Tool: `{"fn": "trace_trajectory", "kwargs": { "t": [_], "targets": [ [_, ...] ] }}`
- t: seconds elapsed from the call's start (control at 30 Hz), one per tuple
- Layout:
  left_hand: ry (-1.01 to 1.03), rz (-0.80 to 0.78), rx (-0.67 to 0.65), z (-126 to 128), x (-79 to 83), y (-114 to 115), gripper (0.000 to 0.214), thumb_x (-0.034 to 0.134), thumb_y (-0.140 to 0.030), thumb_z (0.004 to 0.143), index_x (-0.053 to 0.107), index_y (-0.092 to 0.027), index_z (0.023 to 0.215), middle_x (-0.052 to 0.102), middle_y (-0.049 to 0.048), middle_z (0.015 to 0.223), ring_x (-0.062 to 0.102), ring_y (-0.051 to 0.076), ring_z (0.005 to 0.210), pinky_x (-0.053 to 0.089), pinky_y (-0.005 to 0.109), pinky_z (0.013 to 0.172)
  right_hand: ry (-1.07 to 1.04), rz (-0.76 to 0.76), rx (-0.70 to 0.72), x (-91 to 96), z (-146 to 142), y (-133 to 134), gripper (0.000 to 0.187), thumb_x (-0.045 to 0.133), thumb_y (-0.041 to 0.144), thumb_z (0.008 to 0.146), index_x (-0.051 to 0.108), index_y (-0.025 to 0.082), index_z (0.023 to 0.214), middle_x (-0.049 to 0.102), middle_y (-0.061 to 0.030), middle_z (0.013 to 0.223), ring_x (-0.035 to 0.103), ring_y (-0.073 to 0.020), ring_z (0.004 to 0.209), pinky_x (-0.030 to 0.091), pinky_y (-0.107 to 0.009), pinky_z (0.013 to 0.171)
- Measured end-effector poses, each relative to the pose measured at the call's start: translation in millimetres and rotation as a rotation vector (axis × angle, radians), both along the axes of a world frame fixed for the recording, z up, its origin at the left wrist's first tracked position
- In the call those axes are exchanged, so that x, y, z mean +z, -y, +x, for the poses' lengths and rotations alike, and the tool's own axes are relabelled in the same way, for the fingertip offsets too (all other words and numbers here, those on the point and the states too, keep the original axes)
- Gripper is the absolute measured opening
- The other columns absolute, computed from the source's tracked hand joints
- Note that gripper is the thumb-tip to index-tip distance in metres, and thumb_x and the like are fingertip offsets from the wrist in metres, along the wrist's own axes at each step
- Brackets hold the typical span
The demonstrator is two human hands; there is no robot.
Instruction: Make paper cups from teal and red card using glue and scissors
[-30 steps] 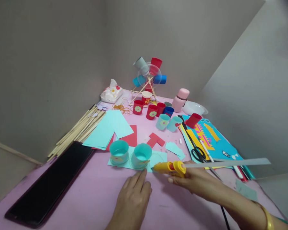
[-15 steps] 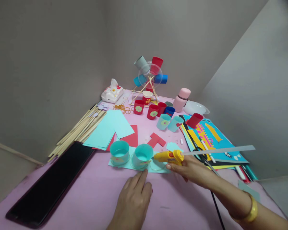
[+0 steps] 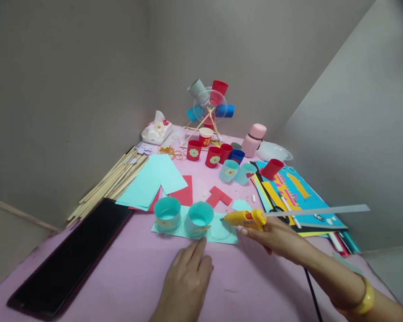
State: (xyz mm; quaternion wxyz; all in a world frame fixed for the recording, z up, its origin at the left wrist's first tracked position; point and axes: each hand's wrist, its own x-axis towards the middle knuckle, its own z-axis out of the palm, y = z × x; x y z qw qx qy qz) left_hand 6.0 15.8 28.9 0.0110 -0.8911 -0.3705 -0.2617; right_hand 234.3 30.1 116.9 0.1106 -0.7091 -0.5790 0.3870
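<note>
My right hand (image 3: 277, 237) grips a yellow glue gun (image 3: 245, 218) with a long clear glue stick (image 3: 317, 210) sticking out of its back; the nozzle points left, just above the right part of a teal paper sheet (image 3: 225, 230). On that sheet stand two teal paper cups (image 3: 168, 213) (image 3: 198, 218). My left hand (image 3: 186, 279) lies on the pink table with its fingers together and stretched out, the tips touching the sheet's near edge below the right cup. A black cord (image 3: 312, 295) runs down from the glue gun.
A long black flat panel (image 3: 70, 257) lies at the left, with wooden sticks (image 3: 110, 181) and teal and red paper (image 3: 157, 179) behind it. Farther back are several small cups (image 3: 213, 156), a cup wheel model (image 3: 210, 107), a pink bottle (image 3: 253, 138), scissors (image 3: 278, 210) and coloured sheets (image 3: 295, 190).
My right hand first moved the glue gun left and away to the right cup, then drew it back a little to the right. My left hand stayed put.
</note>
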Motion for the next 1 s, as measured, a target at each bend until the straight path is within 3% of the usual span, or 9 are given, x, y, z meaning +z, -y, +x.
{"fn": "trace_trajectory", "kwargs": {
  "t": [0.17, 0.37, 0.47, 0.7, 0.77, 1.0],
  "targets": [
    [-0.004, 0.003, -0.007, -0.9, -2.2, 0.6, 0.019, 0.048, -0.010, 0.084, 0.064, -0.019, 0.080, 0.071, 0.0126, 0.114, 0.068, 0.027, 0.095, 0.058, 0.041, 0.076, -0.009, -0.007, -0.022, -1.8, 8.3, 4.8, 0.031, 0.053, 0.047, 0.085, 0.068, 0.020, 0.089, 0.037, 0.0091, 0.041, 0.035, -0.0086, 0.038, 0.026, -0.020, 0.037],
    [-0.026, 0.006, -0.004, -0.7, -3.2, -0.4, 0.018, 0.049, -0.009, 0.082, 0.064, -0.019, 0.081, 0.071, 0.0133, 0.115, 0.068, 0.028, 0.096, 0.059, 0.042, 0.077, 0.038, -0.019, -0.019, -1.8, 14.8, 14.3, 0.036, 0.054, 0.047, 0.085, 0.066, 0.025, 0.111, 0.038, 0.0086, 0.047, 0.040, -0.0089, 0.040, 0.029, -0.020, 0.041],
    [-0.024, 0.012, -0.007, -0.9, -2.4, -0.4, 0.019, 0.049, -0.009, 0.082, 0.065, -0.019, 0.081, 0.071, 0.0138, 0.114, 0.069, 0.028, 0.095, 0.059, 0.042, 0.076, 0.016, -0.048, -0.012, -1.3, 16.8, 21.2, 0.040, 0.053, 0.049, 0.086, 0.062, 0.031, 0.121, 0.046, 0.0066, 0.055, 0.040, -0.0088, 0.043, 0.031, -0.020, 0.042],
    [-0.018, 0.017, -0.006, 0.1, -3.2, 0.3, 0.020, 0.048, -0.009, 0.083, 0.065, -0.018, 0.081, 0.071, 0.0141, 0.113, 0.069, 0.029, 0.095, 0.059, 0.044, 0.076, 0.007, -0.094, -0.001, 1.3, 12.9, 33.6, 0.037, 0.054, 0.048, 0.085, 0.066, 0.033, 0.116, 0.068, -0.0002, 0.081, 0.046, -0.0119, 0.054, 0.037, -0.020, 0.046],
    [-0.010, 0.017, -0.007, 0.8, -2.7, -0.3, 0.020, 0.047, -0.009, 0.083, 0.066, -0.018, 0.081, 0.071, 0.0143, 0.113, 0.069, 0.029, 0.095, 0.059, 0.044, 0.076, -0.015, -0.115, 0.006, 2.6, 8.5, 34.4, 0.037, 0.055, 0.048, 0.084, 0.065, 0.034, 0.117, 0.070, -0.0007, 0.089, 0.047, -0.0120, 0.056, 0.037, -0.020, 0.046],
    [-0.012, 0.008, -0.003, 0.6, -1.2, -1.1, 0.020, 0.049, -0.007, 0.081, 0.066, -0.018, 0.079, 0.072, 0.0146, 0.112, 0.069, 0.029, 0.095, 0.059, 0.043, 0.076, -0.134, -0.112, 0.044, 5.2, -7.9, 28.6, 0.035, 0.058, 0.040, 0.084, 0.065, 0.034, 0.117, 0.068, 0.0014, 0.086, 0.042, -0.0085, 0.052, 0.036, -0.017, 0.045]
  ]
}}
